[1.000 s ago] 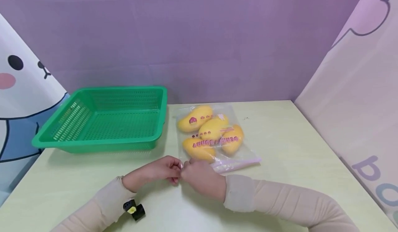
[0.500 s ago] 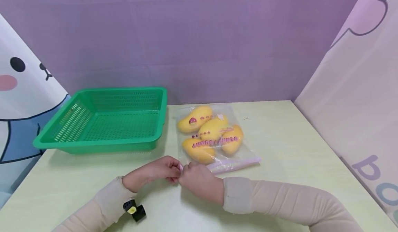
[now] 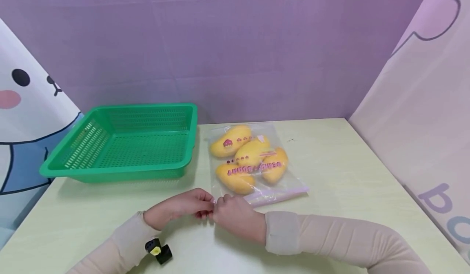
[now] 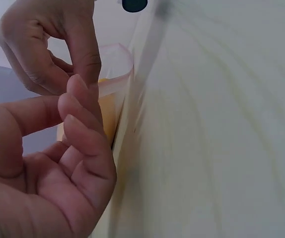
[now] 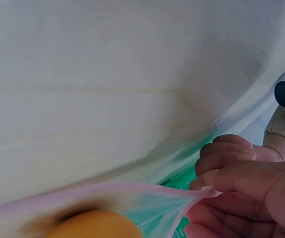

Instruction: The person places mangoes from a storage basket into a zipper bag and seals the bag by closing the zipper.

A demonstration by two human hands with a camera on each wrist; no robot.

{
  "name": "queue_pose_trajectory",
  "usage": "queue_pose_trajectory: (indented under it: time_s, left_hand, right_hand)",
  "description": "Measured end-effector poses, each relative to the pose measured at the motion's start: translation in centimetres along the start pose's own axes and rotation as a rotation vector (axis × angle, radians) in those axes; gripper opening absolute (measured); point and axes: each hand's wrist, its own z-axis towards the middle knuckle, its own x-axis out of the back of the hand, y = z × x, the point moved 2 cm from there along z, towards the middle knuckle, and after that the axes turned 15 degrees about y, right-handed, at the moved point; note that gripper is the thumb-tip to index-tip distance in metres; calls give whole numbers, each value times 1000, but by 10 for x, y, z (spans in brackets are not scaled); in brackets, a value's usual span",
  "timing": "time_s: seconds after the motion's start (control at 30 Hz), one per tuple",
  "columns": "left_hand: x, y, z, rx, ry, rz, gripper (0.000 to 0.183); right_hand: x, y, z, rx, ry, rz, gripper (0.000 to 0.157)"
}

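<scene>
A clear plastic zip bag (image 3: 290,180) with a pink top edge lies flat in the head view, several yellow mangoes (image 3: 235,178) inside. At its near left corner my left hand (image 3: 187,204) pinches the edge between thumb and finger. Right beside it, my right hand (image 3: 238,219) pinches the same pink edge, knuckles up. The left wrist view has the left hand's (image 4: 58,183) other fingers loosely bent, its tips meeting the right hand (image 4: 53,39). In the right wrist view the bag's pink edge (image 5: 117,186) runs up to the pinching right hand (image 5: 251,193).
A green perforated plastic basket (image 3: 183,165) stands on the table left of the bag, with nothing in it. The pale table (image 3: 349,176) meets a purple backdrop (image 3: 257,61) at the back and printed cloths at both sides. A black wrist device (image 3: 159,251) hangs under the left sleeve.
Both hands have shifted very slightly towards the near edge, still at the bag's left corner. The bag, mangoes and basket stay in place.
</scene>
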Motion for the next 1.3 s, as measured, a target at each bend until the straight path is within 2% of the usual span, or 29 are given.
queue_pose_trajectory:
  time_s: [0.13,0.33,0.6,0.8,1.0,1.13,1.3]
  left_hand:
    - [0,-2,2,-6,-8,-39,19]
    - [0,-5,4,-42,1,-59,23]
    - [-3,-6,7,-53,89,-40,20]
    - [0,-6,7,-48,132,-20,20]
    - [4,-6,5,-45,126,-16,22]
    - [5,-5,6,-62,115,-19,23]
    - [8,-7,6,-50,115,-22,20]
  right_hand:
    - [0,1,-1,9,-13,3,13]
    - [-3,1,-2,-7,10,26,23]
    - [-9,3,-5,20,14,23,12]
    - [-11,8,-10,-16,-17,19,9]
    - [-13,12,-19,-45,6,19,12]
    - [-13,16,-24,-55,-11,28,10]
    - [-14,20,-29,-67,-34,40,9]
